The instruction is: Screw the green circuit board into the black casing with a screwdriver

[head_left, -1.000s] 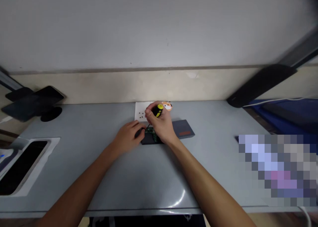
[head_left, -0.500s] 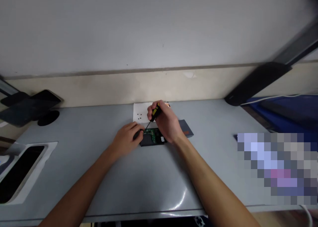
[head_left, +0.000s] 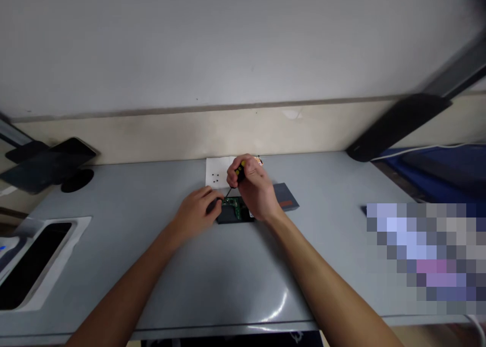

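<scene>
My right hand (head_left: 258, 192) is wrapped round the black and yellow handle of a screwdriver (head_left: 240, 170). Its thin shaft slants down to the left, and the tip meets the upper left part of a green circuit board (head_left: 237, 205). That board sits in a flat black device casing (head_left: 228, 215) lying on the table. My left hand (head_left: 194, 211) grips the left end of the casing, fingers on the far side and thumb nearer me. Behind lies a white sheet (head_left: 212, 166) with several tiny dark screws (head_left: 215, 178). A dark grey flat panel (head_left: 284, 192) rests right of my right hand.
At the left stand a black stand with a round base (head_left: 77, 180) and a dark-topped device (head_left: 36, 263) on white paper. A black column foot (head_left: 398, 127) stands at the back right, near blue material (head_left: 451, 170). A pixelated patch covers the right side. A wall closes the back.
My right hand has rolled with the screwdriver handle, its thumb now curled further over it. The left hand keeps its hold on the casing. The whole view has shifted slightly.
</scene>
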Demonstrator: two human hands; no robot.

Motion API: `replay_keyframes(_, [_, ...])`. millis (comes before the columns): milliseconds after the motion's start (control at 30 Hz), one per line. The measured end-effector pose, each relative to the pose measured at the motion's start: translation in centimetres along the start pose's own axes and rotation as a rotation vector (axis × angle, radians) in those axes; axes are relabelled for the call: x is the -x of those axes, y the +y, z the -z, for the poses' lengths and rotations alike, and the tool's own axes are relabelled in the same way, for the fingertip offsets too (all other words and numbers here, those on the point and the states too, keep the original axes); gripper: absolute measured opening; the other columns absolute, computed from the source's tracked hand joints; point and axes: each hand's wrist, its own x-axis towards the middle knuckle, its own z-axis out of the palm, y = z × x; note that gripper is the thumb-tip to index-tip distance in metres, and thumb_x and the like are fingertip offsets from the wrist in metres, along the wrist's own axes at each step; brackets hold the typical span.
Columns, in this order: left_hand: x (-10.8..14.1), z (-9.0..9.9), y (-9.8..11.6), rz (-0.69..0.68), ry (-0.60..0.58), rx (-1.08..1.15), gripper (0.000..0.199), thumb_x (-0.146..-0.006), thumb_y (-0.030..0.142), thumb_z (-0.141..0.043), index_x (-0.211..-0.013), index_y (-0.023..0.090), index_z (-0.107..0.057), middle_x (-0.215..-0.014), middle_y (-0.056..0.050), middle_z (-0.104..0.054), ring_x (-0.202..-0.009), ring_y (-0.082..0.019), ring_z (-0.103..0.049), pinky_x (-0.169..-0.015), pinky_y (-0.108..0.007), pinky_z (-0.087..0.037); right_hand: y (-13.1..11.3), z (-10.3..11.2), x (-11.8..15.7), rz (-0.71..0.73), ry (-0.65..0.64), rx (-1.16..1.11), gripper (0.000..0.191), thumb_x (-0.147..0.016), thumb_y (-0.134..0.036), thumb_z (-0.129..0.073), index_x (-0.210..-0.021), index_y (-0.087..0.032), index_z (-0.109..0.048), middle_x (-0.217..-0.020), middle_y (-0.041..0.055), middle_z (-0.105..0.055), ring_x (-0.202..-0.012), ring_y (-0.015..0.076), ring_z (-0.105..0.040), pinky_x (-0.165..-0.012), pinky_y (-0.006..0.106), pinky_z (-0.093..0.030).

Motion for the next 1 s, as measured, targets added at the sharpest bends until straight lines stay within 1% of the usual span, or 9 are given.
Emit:
replay_keyframes(100, [-0.01, 0.06, 0.10, 0.007, -0.004, -0.006, 0.020, -0.099, 0.020, -0.050, -0.110, 0.024, -0.066, -0.099, -0.003, -0.065, -0.087, -0.018, -0.064, -0.081, -0.032, -0.051, 0.28, 0.11, -0.32, 0.014, 0.036, -0.043, 0.031, -0.100, -0.051, -0.050, -0.089, -0.024, -0.060, -0.073, -0.0001, -0.045, -0.064, 0.0148, -0.040, -0.064, 0.030, -0.036])
replay_keyframes(267, [-0.07, 0.01, 0.09, 0.019, -0.012, 0.001, 0.022, -0.099, 0.018, -0.047, -0.111, 0.023, -0.065, -0.102, -0.003, -0.067, -0.092, -0.018, -0.065, -0.083, -0.033, -0.052, 0.47, 0.10, -0.80, 0.019, 0.119, -0.086, 0.035, -0.100, -0.056, -0.046, -0.088, -0.025, -0.057, -0.071, -0.0006, -0.039, -0.063, 0.0157, -0.038, -0.061, 0.031, -0.038])
replay_keyframes(467, [-0.09, -0.05, 0.05, 0.000, -0.002, -0.005, 0.023, -0.099, 0.018, -0.046, -0.111, 0.024, -0.065, -0.105, -0.003, -0.069, -0.097, -0.019, -0.065, -0.089, -0.036, -0.052, 0.30, 0.19, -0.52, 0.030, 0.095, -0.036, 0.036, -0.099, -0.056, -0.049, -0.084, -0.025, -0.059, -0.071, 0.0007, -0.041, -0.061, 0.0158, -0.039, -0.060, 0.032, -0.040])
replay_keyframes(567, [-0.10, -0.01, 0.17, 0.008, -0.007, -0.013, 0.023, -0.099, 0.017, -0.047, -0.112, 0.024, -0.065, -0.106, -0.003, -0.069, -0.097, -0.019, -0.066, -0.089, -0.035, -0.052, 0.35, 0.19, -0.44, 0.033, 0.093, -0.025, 0.036, -0.098, -0.058, -0.051, -0.083, -0.025, -0.059, -0.072, 0.0008, -0.041, -0.061, 0.0157, -0.039, -0.060, 0.032, -0.039])
replay_keyframes(767, [-0.07, -0.05, 0.05, 0.006, -0.016, -0.013, 0.021, -0.099, 0.018, -0.047, -0.111, 0.023, -0.064, -0.105, -0.003, -0.069, -0.097, -0.019, -0.065, -0.089, -0.035, -0.051, 0.52, -0.21, -0.44, 0.029, 0.045, -0.045, 0.034, -0.099, -0.054, -0.050, -0.085, -0.024, -0.061, -0.070, 0.0000, -0.042, -0.062, 0.0152, -0.040, -0.061, 0.031, -0.037])
replay_keyframes(867, [-0.03, -0.13, -0.06, 0.004, -0.013, -0.025, 0.020, -0.100, 0.018, -0.047, -0.111, 0.023, -0.064, -0.105, -0.003, -0.069, -0.096, -0.019, -0.065, -0.088, -0.035, -0.051, 0.51, -0.30, -0.39, 0.024, 0.026, 0.023, 0.033, -0.099, -0.055, -0.052, -0.089, -0.024, -0.063, -0.070, 0.0001, -0.047, -0.064, 0.0156, -0.043, -0.064, 0.031, -0.038])
replay_keyframes(1000, [-0.03, -0.12, 0.06, -0.004, -0.008, -0.025, 0.020, -0.100, 0.019, -0.047, -0.111, 0.023, -0.063, -0.102, -0.003, -0.069, -0.094, -0.019, -0.065, -0.087, -0.035, -0.052, 0.44, -0.08, -0.33, 0.055, 0.046, 0.130, 0.028, -0.095, -0.052, -0.062, -0.088, -0.024, -0.062, -0.076, 0.0003, -0.056, -0.070, 0.0152, -0.050, -0.068, 0.030, -0.040])
